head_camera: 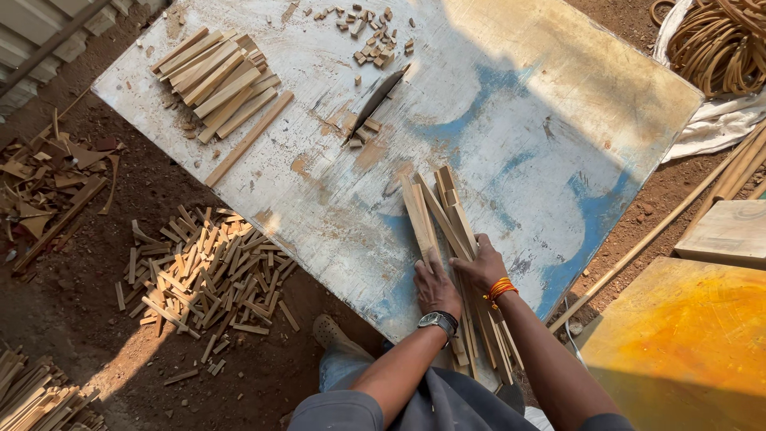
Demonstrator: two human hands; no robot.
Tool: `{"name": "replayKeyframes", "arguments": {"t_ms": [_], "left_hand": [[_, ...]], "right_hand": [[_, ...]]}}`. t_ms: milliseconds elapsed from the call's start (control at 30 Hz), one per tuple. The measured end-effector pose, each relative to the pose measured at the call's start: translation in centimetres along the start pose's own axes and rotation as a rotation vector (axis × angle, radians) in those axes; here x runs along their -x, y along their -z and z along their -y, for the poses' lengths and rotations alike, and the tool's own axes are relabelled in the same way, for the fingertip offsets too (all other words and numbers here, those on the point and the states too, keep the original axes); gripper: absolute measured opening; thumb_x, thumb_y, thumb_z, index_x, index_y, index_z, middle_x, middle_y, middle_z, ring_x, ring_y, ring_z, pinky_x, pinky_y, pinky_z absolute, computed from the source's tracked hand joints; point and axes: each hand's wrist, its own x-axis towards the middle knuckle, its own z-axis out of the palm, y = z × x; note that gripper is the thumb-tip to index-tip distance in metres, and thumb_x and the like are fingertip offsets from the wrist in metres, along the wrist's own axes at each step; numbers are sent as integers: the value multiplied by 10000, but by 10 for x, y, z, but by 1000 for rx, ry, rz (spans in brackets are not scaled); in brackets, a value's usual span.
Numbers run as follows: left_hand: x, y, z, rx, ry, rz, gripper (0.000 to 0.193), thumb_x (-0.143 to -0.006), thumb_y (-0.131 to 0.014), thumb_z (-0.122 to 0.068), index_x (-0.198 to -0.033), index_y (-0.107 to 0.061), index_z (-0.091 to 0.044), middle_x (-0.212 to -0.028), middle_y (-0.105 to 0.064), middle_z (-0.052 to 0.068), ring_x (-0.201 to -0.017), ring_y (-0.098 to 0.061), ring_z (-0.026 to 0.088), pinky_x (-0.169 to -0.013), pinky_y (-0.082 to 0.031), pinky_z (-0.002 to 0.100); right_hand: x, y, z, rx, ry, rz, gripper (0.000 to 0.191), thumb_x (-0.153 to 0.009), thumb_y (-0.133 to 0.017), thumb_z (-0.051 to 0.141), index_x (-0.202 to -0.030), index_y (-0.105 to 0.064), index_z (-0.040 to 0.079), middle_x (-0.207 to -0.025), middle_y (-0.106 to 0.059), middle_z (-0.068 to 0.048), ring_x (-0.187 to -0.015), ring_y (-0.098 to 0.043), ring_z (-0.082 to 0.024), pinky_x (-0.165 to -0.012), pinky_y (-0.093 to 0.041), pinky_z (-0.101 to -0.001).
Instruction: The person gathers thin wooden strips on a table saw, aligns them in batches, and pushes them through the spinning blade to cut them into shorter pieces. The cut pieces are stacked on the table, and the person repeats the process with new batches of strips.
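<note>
Both forearms stretched forward from the bottom edge, bare to the elbow, close together and almost parallel. Left hand (436, 289) palm down, fingers curled and pressing flat, a watch on the wrist. Right hand (481, 267) just beside it, fingers bent in a grip, orange thread around the wrist.

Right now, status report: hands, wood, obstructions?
Left hand and right hand both pressing the wooden strip bundle. Bundle flat on board. Knife lies clear.
</note>
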Motion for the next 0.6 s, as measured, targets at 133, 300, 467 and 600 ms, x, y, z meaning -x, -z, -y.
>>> {"name": "replayKeyframes", "arguments": {"t_ms": [133, 300, 467, 600], "left_hand": [[-4, 4, 2, 113, 50, 90, 1002, -850, -717, -47, -1612, -79, -180, -1430, -411, 218, -1265, -509, 426, -1015, -490, 482], [-7, 4, 24, 492, -28, -26, 1109, -795, -760, -53, -1616, -15, -104, -1487, -413, 247, -1346, -463, 428, -1113, -405, 458], [-15, 14, 38, 454, 40, 161, 1014, -885, -741, -265, -1651, -97, -102, -1461, -458, 227, -1323, -499, 403, -1131, -414, 438], [-20, 31, 35, 0, 138, 298, 888, -912, -737, -441, -1566, -231, -120, -1424, -460, 181, -1281, -520, 370, -1059, -459, 450]], "right_hand": [[-2, 0, -4, -20, -5, 10, 754, -682, -892, 369, -1252, -548, 14, -984, -760, -230, -902, -770, -300, -827, -604, -402], [-12, -1, -5, -88, 142, 37, 704, -717, -879, 350, -1238, -562, -1, -1019, -738, -200, -918, -753, -292, -823, -589, -404], [-15, -2, -9, -270, 18, 185, 670, -765, -810, 330, -1276, -520, 7, -1051, -727, -201, -945, -742, -299, -817, -612, -419], [-9, -11, -12, -176, 22, 90, 618, -801, -776, 351, -1274, -545, 27, -1089, -727, -209, -973, -732, -323, -855, -584, -432]]}}
